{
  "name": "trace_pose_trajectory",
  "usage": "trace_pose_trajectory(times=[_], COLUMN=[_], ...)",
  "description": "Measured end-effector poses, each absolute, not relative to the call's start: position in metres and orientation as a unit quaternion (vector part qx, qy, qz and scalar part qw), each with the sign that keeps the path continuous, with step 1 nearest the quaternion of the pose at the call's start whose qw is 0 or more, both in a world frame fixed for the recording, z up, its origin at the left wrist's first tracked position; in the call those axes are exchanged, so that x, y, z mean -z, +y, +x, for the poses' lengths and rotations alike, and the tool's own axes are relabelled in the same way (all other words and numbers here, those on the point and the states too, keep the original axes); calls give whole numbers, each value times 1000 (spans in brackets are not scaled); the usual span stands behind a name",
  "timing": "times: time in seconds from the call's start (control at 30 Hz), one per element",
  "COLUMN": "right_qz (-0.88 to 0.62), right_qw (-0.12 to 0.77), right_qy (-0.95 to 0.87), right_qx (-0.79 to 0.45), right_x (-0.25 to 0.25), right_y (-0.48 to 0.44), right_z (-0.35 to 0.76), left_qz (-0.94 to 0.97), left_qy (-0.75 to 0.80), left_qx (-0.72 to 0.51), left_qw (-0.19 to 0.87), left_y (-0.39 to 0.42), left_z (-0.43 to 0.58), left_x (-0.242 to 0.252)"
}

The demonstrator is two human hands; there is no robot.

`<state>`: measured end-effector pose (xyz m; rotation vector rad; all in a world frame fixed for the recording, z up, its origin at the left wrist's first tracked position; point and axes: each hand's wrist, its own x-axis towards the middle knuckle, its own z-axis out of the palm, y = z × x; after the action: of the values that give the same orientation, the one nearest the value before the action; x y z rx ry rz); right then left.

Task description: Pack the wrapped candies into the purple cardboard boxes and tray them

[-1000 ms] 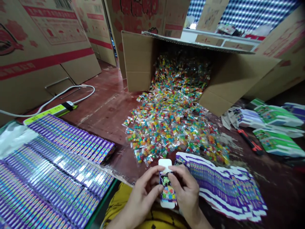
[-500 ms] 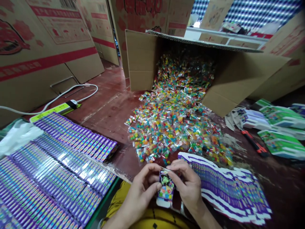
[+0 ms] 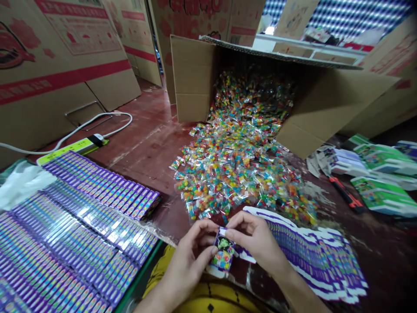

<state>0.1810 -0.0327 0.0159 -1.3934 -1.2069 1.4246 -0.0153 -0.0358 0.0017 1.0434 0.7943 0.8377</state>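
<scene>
A small purple candy box (image 3: pixel 223 250) with a green figure on its front is held at the bottom centre, its white bottom flap sticking out. My left hand (image 3: pixel 197 250) grips it by the left side, thumb across the front. At its top edge my right hand (image 3: pixel 252 237) pinches the white top flap between thumb and fingers. Beyond both hands spreads a heap of clear packets of coloured candy (image 3: pixel 234 165), spilling from a cardboard box (image 3: pixel 193 82) on its side. Flat purple box blanks (image 3: pixel 309 252) lie fanned out beside my right hand.
Rows of filled-looking purple boxes (image 3: pixel 78 230) stand in a green-edged tray at the left. A yellow power strip (image 3: pixel 71 148) with a white cable lies behind them. On the right are a red-and-black cutter (image 3: pixel 345 193) and green cartons (image 3: pixel 386 195).
The candy box has tilted and shifted slightly left. My right hand has moved from its right side up to the top flap, its wrist swinging out to the right.
</scene>
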Motion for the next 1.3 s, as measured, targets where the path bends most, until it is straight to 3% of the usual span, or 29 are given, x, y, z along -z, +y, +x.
trace_pose_trajectory(times=[0.17,0.33,0.43,0.67,0.9,1.2,1.3], right_qz=[-558,-580,-534,-495,-636,-610,-607], right_qw=[368,398,403,312,225,250,307], right_qy=[-498,-578,-631,-702,-709,-701,-655], right_qx=[-553,-415,-394,-406,-206,-272,-327], right_x=[-19,-21,-23,-32,-5,-5,-20], right_y=[-25,-35,-45,-36,34,50,45], right_z=[185,176,175,187,159,164,173], left_qz=[456,459,465,419,417,353,402], left_qy=[353,364,379,365,427,467,452], left_qx=[-363,-349,-337,-348,-319,-315,-327], left_qw=[732,731,726,755,736,747,726], left_y=[-38,-37,-36,-38,-28,-24,-20], left_z=[-16,-17,-19,-24,-47,-78,-75], left_x=[1,5,4,2,10,14,15])
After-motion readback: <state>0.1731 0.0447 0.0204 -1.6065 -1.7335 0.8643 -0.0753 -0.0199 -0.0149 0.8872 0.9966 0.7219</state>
